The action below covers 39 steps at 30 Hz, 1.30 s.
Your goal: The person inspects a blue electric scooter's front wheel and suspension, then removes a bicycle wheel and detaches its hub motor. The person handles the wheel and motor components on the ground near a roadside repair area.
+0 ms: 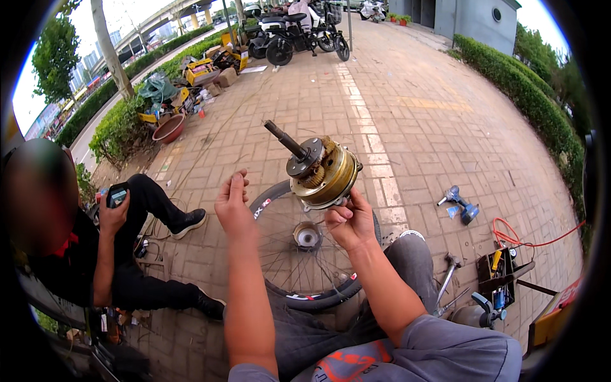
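Note:
My right hand [351, 224] grips a geared hub motor core [330, 188] by its lower rim and holds it up above my lap. The core is a round brass-coloured drum with greasy gears, a dark disc on top and a long shaft tilted up to the left. To its left, apart from it, my left hand [234, 198] is raised with thumb and fingers pinched together. Whether anything small is in that pinch, I cannot make out. Below both hands a spoked wheel [318, 302] lies in front of me, its hub shell [307, 237] open at the centre.
A seated person [95, 254] on the left holds a phone [117, 195]. On the right lie a blue cordless power tool [468, 211], a hammer [450, 275], a red hose [506, 230] and a toolbox [495, 270]. Farther off stand a brown basin [168, 129], piled boxes and scooters [298, 39].

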{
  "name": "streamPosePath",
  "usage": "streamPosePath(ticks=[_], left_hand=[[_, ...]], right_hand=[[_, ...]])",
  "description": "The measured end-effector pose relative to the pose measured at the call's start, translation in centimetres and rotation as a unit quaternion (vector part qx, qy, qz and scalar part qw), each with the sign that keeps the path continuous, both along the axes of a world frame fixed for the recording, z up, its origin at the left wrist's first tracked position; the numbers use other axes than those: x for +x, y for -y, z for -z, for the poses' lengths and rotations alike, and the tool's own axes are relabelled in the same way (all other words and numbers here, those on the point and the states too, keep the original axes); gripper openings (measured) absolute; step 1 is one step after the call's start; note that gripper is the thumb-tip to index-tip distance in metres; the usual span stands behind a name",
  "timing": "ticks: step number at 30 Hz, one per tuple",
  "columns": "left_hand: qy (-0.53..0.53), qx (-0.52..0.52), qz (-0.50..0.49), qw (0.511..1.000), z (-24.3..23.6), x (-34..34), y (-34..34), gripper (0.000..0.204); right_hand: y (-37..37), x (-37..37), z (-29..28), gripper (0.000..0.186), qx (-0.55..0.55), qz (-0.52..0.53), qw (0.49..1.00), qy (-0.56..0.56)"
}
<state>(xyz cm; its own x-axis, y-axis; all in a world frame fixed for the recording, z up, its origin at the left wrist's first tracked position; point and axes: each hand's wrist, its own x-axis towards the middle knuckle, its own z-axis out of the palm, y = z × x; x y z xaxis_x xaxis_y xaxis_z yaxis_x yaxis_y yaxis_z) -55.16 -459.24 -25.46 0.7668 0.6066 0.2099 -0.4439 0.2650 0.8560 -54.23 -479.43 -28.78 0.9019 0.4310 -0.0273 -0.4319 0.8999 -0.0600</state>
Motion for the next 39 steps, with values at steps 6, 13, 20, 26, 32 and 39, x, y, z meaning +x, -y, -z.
streamPosePath(ticks=[6,13,20,26,32,39], left_hand=[[0.129,0.024,0.114,0.985,-4.3,0.8,1.5,0.026],[0.116,0.008,0.166,0.979,-1.7,1.6,0.4,0.023],[0.092,-0.049,0.109,0.989,0.5,1.5,-2.0,0.022],[0.016,-0.080,0.076,0.994,2.0,1.0,-3.1,0.022],[-0.088,-0.057,0.039,0.994,3.4,0.8,-4.0,0.022],[-0.144,-0.070,0.031,0.987,4.4,1.3,-4.4,0.020]], right_hand=[[0.9,-0.3,0.5,0.014,-0.033,0.014,0.999,-0.029],[0.6,0.0,1.8,0.018,-0.106,-0.055,0.992,-0.030],[1.0,2.1,1.4,0.032,-0.313,-0.231,0.914,0.118],[1.2,3.0,2.1,0.031,-0.385,-0.323,0.838,0.212],[-0.1,2.6,3.6,0.028,-0.366,-0.382,0.829,0.179],[-0.1,2.6,4.8,0.039,-0.209,-0.438,0.873,0.049]])
